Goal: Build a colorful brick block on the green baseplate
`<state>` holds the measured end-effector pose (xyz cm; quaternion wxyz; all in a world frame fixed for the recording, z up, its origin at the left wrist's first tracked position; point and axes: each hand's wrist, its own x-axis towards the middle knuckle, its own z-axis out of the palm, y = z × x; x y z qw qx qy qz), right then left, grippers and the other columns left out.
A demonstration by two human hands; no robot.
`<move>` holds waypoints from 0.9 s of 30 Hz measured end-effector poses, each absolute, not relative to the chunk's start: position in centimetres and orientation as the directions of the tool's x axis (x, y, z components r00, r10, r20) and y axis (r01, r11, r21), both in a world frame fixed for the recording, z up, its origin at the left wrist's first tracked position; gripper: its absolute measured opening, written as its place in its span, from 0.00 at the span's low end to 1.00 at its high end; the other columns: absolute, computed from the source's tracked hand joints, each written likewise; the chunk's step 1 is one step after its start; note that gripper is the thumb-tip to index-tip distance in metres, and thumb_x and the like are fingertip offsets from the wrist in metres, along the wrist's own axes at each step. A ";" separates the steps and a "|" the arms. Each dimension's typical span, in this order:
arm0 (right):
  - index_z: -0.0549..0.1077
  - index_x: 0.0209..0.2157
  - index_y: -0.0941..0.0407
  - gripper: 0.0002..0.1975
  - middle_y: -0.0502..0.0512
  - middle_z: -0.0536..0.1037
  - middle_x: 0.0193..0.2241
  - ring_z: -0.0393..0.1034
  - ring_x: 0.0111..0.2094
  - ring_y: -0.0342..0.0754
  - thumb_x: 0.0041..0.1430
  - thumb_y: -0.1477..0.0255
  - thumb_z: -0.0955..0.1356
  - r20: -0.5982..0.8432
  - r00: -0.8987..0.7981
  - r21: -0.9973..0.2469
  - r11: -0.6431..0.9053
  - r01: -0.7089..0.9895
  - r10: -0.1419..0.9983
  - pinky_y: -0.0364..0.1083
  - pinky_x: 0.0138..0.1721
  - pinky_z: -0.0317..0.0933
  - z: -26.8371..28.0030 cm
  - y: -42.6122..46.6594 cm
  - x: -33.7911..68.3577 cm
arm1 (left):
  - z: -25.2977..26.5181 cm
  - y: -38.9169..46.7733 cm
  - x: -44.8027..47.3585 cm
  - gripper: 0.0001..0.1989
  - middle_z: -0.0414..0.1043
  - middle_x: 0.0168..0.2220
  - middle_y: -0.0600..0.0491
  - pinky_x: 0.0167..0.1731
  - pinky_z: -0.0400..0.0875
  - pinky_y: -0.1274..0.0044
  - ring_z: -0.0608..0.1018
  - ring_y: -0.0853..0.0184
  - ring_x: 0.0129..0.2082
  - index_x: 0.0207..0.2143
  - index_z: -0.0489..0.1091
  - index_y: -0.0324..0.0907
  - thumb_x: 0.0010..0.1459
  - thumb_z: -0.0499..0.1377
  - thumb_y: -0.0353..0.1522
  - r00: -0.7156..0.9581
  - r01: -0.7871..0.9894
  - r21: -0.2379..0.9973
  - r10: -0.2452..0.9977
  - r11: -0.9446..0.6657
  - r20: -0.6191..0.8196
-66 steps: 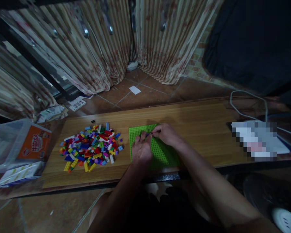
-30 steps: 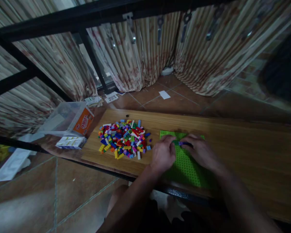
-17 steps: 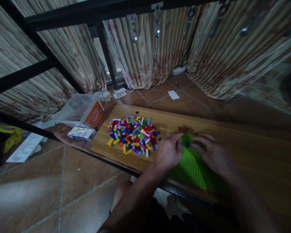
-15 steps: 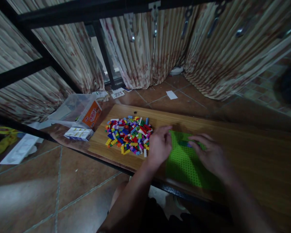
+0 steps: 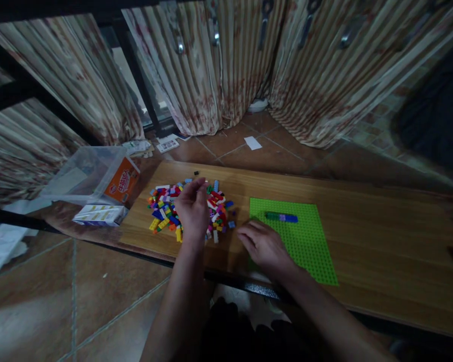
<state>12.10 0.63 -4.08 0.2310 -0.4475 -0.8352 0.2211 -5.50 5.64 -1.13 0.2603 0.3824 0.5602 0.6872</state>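
Observation:
A loose pile of coloured toy bricks (image 5: 164,221) lies on the wooden board. Above its middle is my left hand (image 5: 192,213), fingers bent and drawn together; whether a brick is between the fingertips is hidden. To the right lies a green studded baseplate (image 5: 309,246). A row of bricks (image 5: 283,217), green, lilac and blue, sits across its upper part. My right hand (image 5: 264,246) is over the baseplate's left edge, fingers curled and pointing toward the pile. What those fingers hold, if anything, cannot be seen. A blue brick (image 5: 231,224) lies just left of them.
A clear plastic bin (image 5: 86,171) with an orange label and a white box (image 5: 100,214) are beyond the board's left end. A small black brick (image 5: 196,173) lies near the far edge. Striped curtains (image 5: 237,65) hang behind, and a paper (image 5: 252,143) is on the tiles.
My left hand has moved left from the baseplate's edge to above the pile. My right hand has left the brick row and come left and nearer; the row now shows whole. The view has shifted.

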 end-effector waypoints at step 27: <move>0.76 0.39 0.52 0.07 0.56 0.73 0.40 0.70 0.40 0.51 0.61 0.68 0.66 0.206 -0.137 -0.598 0.235 0.766 0.969 0.51 0.43 0.63 -2.6 3.9 18.5 | -2.0 4.3 -2.4 0.11 0.79 0.32 0.52 0.35 0.71 0.77 0.77 0.67 0.31 0.39 0.77 0.40 0.57 0.55 0.30 0.027 0.399 0.914 0.997 -0.072 0.067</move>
